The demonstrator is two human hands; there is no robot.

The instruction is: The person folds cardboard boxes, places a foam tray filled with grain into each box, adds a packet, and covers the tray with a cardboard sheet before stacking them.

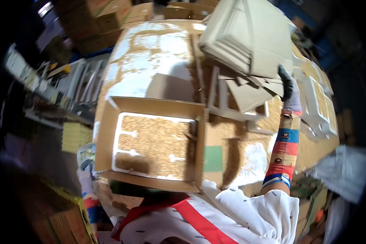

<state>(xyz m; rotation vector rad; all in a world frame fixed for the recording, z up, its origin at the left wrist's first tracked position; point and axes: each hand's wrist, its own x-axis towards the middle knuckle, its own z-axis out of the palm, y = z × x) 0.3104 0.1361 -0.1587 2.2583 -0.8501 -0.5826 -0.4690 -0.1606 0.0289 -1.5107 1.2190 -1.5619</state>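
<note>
the open carton [105, 140] sits right up by the person's body, mouth up, prob so the crumbly fill [154, 132] stays put and is easy to reach. left hand [85, 164] is just beside it, can't tell if it's gripping anything. farther out, the gloved right hand [288, 89] is clamped on the edge of the cardboard stack [270, 44], i guess to steady it. so carton's between the hands, stack's beyond. brown boxes [110, 24] way back.

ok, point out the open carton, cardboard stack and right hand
Open carton [158, 106]: head view, inside of the far wall.
Cardboard stack [271, 44]: head view, broad pale face.
Right hand [288, 86]: head view, dark part of the glove.
</note>
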